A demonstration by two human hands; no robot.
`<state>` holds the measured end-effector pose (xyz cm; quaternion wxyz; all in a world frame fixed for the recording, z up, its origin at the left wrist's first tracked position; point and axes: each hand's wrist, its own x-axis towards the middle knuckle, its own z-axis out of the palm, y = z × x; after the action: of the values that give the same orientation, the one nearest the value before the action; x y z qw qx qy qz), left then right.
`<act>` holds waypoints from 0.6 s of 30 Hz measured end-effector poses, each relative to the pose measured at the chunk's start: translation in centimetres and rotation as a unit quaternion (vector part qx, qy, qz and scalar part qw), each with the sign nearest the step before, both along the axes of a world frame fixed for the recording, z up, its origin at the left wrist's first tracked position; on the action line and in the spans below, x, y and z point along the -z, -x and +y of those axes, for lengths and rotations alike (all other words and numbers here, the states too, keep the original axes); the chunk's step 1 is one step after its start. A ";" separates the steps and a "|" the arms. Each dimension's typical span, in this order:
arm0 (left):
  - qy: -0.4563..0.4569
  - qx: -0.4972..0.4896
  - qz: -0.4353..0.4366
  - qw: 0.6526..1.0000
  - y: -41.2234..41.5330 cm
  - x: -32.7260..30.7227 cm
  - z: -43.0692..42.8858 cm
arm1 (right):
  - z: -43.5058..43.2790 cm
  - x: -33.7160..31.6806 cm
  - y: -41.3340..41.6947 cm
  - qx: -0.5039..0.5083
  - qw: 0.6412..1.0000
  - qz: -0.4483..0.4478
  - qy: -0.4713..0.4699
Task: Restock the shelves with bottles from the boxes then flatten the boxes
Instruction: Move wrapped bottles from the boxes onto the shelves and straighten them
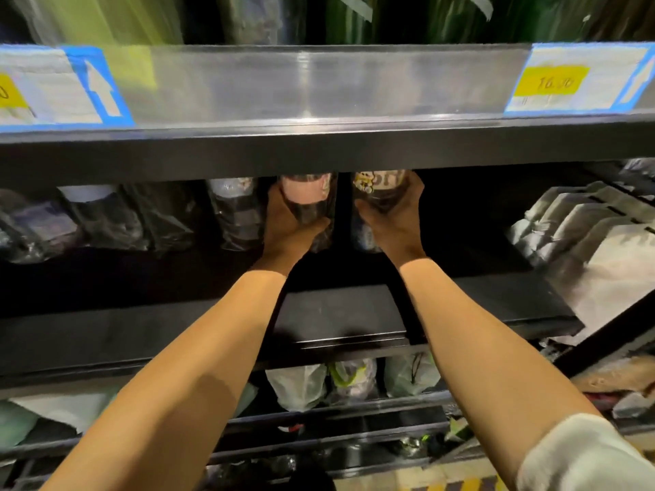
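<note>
Dark shelf [141, 334]: black board across the view; both bare forearms reach in over its front edge.
Price rail [319, 86]: clear strip above the dark shelf.
White pouches [584, 242]: stacked at the dark shelf's right end.
Wrapped bottles [234, 214]: upright along the dark shelf's back left.
Left bottle [312, 196]: upright, mid-width at the dark shelf's back.
Right bottle [379, 193]: just beside it, same depth.
Left hand [287, 228]: fingers wrapped round the left bottle.
Right hand [393, 221]: gripping the right bottle.
Yellow tag [553, 81]: above the dark shelf's right part.
</note>
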<state>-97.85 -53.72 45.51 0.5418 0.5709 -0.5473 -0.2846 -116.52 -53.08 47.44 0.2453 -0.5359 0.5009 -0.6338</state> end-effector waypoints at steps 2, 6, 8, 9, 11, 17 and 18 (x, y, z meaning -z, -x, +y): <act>-0.006 -0.014 -0.009 1.000 0.2 0.0 -0.9 | -1.1 0.4 0.0 0.019 1.000 0.015 0.012; -0.001 -0.024 -0.020 0.999 0.2 0.1 -2.4 | -2.4 1.0 -0.5 0.035 0.999 0.036 0.019; 0.002 -0.041 -0.034 0.999 0.3 0.2 -3.0 | -2.7 0.6 -0.9 0.037 0.998 0.042 -0.002; 0.002 -0.048 -0.040 0.998 0.3 0.2 -3.2 | -2.9 0.6 -1.1 0.043 0.998 0.056 -0.005; -0.001 -0.054 -0.047 0.997 0.3 0.1 -3.7 | -3.4 0.8 -1.3 0.066 0.993 0.094 0.004; -0.010 -0.057 -0.061 0.996 0.4 0.0 -4.1 | -4.2 1.3 -1.0 0.078 0.990 0.113 0.010; -0.012 -0.057 -0.064 0.996 0.3 0.0 -4.1 | -4.2 1.3 -0.9 0.073 0.991 0.113 0.010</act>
<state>-98.19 -57.80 45.50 0.5141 0.6249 -0.5436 -0.2230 -115.60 -57.25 46.16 0.1352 -0.5685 0.5566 -0.5906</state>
